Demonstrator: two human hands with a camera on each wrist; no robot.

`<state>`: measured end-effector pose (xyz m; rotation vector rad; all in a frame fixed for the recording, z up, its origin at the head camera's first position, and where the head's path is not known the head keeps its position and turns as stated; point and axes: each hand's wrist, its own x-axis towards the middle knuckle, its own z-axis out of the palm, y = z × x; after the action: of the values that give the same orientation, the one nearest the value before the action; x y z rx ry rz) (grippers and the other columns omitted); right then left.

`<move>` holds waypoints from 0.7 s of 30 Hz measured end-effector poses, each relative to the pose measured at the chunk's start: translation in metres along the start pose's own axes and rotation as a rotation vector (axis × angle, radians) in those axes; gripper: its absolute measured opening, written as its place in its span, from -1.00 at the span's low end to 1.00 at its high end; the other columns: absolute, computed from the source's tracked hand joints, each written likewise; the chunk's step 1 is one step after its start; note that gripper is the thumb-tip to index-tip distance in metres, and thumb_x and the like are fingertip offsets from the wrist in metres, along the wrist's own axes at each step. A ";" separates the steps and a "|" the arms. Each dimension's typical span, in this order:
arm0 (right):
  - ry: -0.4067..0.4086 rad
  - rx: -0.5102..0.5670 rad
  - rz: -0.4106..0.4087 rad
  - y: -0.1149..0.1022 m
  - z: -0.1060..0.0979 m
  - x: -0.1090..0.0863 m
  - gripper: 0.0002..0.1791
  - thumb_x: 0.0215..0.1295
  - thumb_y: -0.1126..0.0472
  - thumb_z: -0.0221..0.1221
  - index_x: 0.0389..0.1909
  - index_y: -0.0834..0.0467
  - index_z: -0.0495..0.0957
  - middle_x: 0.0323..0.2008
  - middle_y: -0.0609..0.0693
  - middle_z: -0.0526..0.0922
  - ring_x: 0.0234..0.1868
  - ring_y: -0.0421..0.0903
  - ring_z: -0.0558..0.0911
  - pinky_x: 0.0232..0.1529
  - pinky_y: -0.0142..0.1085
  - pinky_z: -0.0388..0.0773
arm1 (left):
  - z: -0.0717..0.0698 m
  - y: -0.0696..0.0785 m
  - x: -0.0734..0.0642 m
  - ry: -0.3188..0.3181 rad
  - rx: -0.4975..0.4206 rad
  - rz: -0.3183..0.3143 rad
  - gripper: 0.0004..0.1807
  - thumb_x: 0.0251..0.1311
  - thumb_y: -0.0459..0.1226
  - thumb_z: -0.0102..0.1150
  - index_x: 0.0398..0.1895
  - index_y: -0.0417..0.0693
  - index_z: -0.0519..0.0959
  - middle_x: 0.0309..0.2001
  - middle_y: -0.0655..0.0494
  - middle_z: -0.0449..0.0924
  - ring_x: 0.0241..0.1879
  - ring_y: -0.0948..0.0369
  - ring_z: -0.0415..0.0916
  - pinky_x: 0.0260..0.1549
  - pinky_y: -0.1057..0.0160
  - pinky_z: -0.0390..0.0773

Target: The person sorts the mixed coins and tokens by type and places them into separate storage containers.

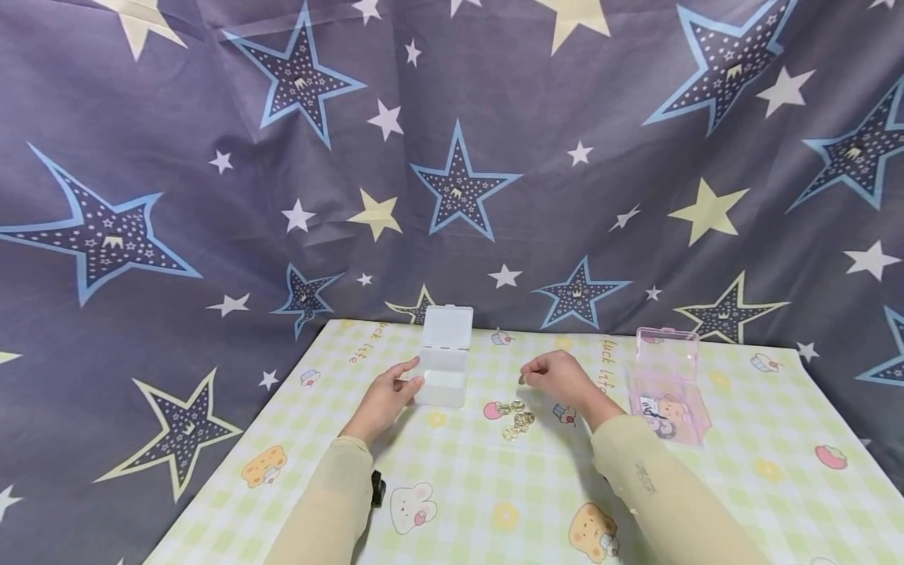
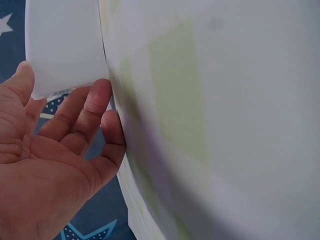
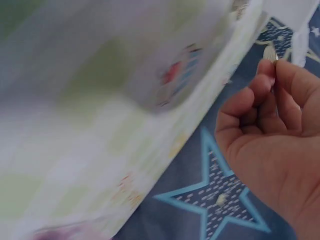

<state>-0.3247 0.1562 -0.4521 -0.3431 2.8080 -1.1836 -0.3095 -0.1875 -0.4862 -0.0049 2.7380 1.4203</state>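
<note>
A small white plastic box (image 1: 445,377) stands on the table with its hinged lid (image 1: 448,326) raised. My left hand (image 1: 388,399) holds the box at its left side, thumb near the front corner and fingers further back; the left wrist view shows the thumb against the white wall (image 2: 65,45). To the right, my right hand (image 1: 561,377) pinches a small gold coin (image 3: 270,54) between thumb and index finger, above the table. Several gold coins (image 1: 519,424) lie in a loose pile between the hands, nearer to me.
At the right stands a clear pink box (image 1: 667,392) with its lid up and a cartoon picture on it. A checked tablecloth (image 1: 508,479) with printed figures covers the table. Behind the table's far edge hangs a dark star-patterned curtain (image 1: 494,102).
</note>
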 end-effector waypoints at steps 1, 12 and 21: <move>0.014 0.010 -0.008 -0.006 0.002 0.002 -0.79 0.50 0.22 0.27 -0.01 0.20 0.81 -0.03 0.07 0.84 -0.08 -0.11 0.72 0.11 -0.13 0.67 | 0.000 0.000 0.000 0.002 0.001 0.002 -0.36 0.58 0.07 0.15 0.65 0.34 0.33 0.02 0.00 0.80 -0.05 0.11 0.74 -0.07 0.08 0.64; 0.059 0.107 -0.090 -0.064 0.041 0.013 -0.83 0.52 0.20 0.30 -0.06 0.12 0.83 -0.14 0.00 0.85 -0.20 -0.19 0.72 -0.09 -0.27 0.67 | 0.001 0.001 -0.001 0.011 0.000 0.001 -0.36 0.59 0.03 0.17 0.66 0.29 0.32 -0.05 0.02 0.80 -0.07 0.11 0.72 -0.11 0.12 0.61; 0.037 0.110 -0.095 -0.073 0.062 0.011 -0.86 0.52 0.22 0.30 -0.11 0.09 0.84 -0.22 -0.06 0.85 -0.28 -0.25 0.66 -0.14 -0.28 0.64 | 0.001 0.003 -0.002 0.016 -0.004 -0.007 -0.36 0.58 0.04 0.17 0.65 0.31 0.33 -0.09 0.03 0.79 -0.08 0.12 0.72 -0.06 0.11 0.62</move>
<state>-0.3134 0.0612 -0.4433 -0.4559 2.7711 -1.3707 -0.3079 -0.1851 -0.4846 -0.0261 2.7454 1.4309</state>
